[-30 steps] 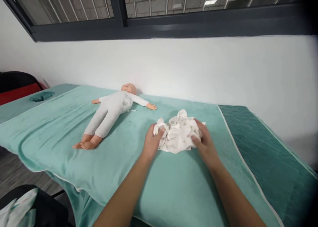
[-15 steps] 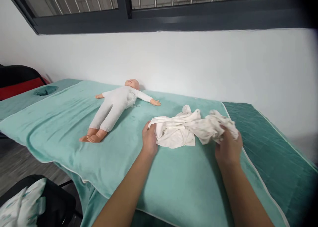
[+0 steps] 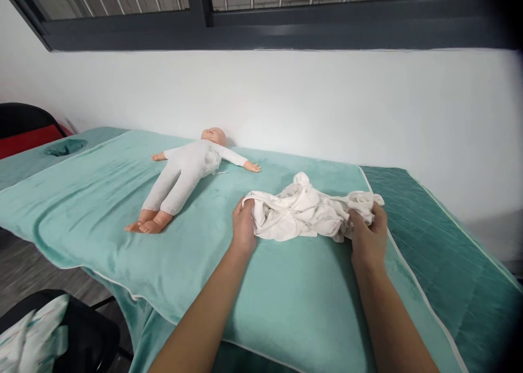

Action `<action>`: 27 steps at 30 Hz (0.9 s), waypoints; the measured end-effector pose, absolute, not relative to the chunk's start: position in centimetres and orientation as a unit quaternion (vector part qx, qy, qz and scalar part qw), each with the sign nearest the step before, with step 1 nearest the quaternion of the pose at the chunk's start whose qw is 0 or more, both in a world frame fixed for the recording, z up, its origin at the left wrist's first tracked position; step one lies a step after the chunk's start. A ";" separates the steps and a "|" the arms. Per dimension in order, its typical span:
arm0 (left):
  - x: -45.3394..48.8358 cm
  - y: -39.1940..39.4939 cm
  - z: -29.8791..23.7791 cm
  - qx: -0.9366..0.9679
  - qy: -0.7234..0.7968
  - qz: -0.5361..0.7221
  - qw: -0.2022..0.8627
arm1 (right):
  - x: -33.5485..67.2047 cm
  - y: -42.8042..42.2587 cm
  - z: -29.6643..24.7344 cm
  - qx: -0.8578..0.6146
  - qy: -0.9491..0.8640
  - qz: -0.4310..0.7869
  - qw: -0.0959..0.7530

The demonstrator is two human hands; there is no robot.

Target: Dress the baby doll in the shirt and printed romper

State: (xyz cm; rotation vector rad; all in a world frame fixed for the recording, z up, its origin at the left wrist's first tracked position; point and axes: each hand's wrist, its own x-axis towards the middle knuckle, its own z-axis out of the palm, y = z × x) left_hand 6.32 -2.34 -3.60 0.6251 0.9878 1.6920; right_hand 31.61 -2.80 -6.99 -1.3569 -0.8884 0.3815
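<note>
A crumpled white baby garment (image 3: 300, 212) with a faint small print stretches between my two hands, over the green bed cover. Its left end is pinched in my left hand (image 3: 244, 226), thumb on top. My right hand (image 3: 370, 234) grips the bunched fabric at the other end. The folds hide the garment's exact shape. To the left, a baby doll (image 3: 190, 163) with a white cloth body lies on its back, arms spread, head toward the wall. Neither hand touches the doll.
The light green cover (image 3: 102, 199) spreads over a bed against a white wall, under a dark-framed window (image 3: 261, 32). Darker quilted cloth (image 3: 441, 242) lies at the right. A black chair (image 3: 87, 329) holding patterned white cloth (image 3: 35, 335) stands front left; a red and black chair (image 3: 30, 136) is behind.
My right hand has shifted slightly left and turned, bunching the garment's right end closer in. My left hand keeps its hold. The doll lies as before; the view has moved a little.
</note>
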 end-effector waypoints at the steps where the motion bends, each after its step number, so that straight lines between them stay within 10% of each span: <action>1: 6.3 -2.3 -3.6 0.259 0.412 0.705 0.516 | 31.3 -3.0 -6.8 -0.605 -0.430 0.160 0.651; 10: 6.4 -2.1 -3.9 0.265 0.423 0.699 0.513 | 29.6 -3.1 -6.9 -0.558 -0.707 0.117 0.419; 21: 6.4 -2.0 -4.1 0.277 0.422 0.701 0.504 | 31.2 -6.2 -5.5 -0.625 -0.327 0.092 0.703; 27: 6.4 -2.0 -4.2 0.276 0.424 0.700 0.504 | 36.8 -11.6 -4.2 -0.651 -0.360 -0.017 0.668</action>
